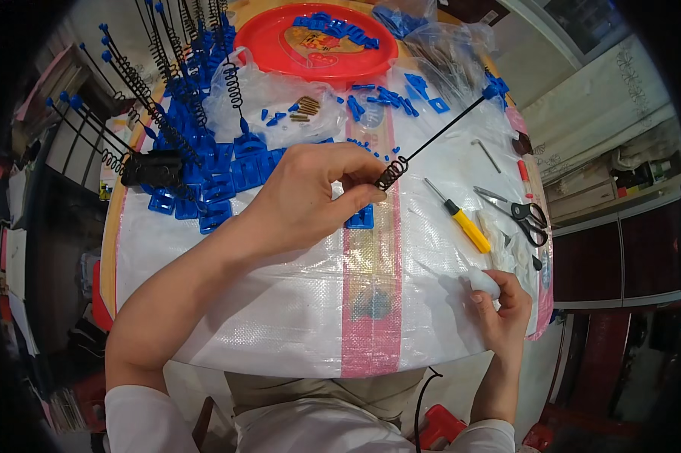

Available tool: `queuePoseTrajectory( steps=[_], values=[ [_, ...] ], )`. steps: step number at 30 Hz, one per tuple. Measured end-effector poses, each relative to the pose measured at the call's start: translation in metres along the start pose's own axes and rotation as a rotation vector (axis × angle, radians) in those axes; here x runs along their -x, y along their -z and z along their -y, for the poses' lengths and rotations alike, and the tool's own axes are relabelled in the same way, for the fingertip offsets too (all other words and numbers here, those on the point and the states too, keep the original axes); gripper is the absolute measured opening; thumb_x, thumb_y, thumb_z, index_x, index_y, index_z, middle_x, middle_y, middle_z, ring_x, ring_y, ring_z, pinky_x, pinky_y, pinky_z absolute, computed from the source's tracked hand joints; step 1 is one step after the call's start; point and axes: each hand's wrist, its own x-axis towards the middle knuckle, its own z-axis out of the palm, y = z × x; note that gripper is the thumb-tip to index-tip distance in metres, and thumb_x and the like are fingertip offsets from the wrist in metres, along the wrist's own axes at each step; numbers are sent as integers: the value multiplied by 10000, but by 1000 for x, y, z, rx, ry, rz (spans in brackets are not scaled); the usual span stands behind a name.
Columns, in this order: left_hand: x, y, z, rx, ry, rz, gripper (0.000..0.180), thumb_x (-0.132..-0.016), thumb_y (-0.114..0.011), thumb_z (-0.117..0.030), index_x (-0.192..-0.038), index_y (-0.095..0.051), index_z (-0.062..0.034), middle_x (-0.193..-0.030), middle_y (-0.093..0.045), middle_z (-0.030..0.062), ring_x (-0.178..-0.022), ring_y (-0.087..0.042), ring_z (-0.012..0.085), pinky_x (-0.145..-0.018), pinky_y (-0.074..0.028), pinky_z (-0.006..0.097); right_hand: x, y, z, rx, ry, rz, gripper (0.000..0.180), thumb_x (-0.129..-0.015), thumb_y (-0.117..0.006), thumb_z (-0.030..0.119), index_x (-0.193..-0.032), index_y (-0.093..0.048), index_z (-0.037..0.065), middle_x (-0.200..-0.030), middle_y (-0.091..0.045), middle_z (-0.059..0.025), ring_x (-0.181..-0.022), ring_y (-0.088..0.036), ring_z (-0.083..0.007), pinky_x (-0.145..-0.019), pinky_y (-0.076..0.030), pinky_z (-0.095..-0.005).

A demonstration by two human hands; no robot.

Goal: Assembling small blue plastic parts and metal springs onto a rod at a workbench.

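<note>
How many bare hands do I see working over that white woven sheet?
2: the left hand, near the picture's middle, pinching a black coiled wire rod; the right hand, toward the lower right, holding a small white bottle. No other hand shows.

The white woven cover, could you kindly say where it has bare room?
Near side: the cover is bare between the left forearm and pink printed stripe, and between that stripe and the right hand. Crowded: far left, blue plastic parts; right, yellow-handled screwdriver and black-handled scissors.
</note>
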Motion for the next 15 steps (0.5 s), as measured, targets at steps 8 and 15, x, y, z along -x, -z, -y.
queuePoseTrajectory(
  steps=[8,15],
  values=[
    [1,-1,2,6,-35,-4,211,-835,-710,-14,-1042,-692,20,-900,-704,80,-796,-657,126,-744,-523,272,3,-3,0,19,16,-36,323,-799,-796,147,-1024,-663,-43,-887,-712,-88,-781,-633,-117,-702,-502,-252],
    [1,0,3,-3,-21,-8,205,-841,-714,-26,-1040,-694,18,-893,-702,77,-797,-655,121,-743,-524,270,-3,-3,1,26,74,-54,270,-794,-783,150,-969,-674,-25,-823,-685,-75,-733,-622,-124,-658,-484,-250]
  ],
)
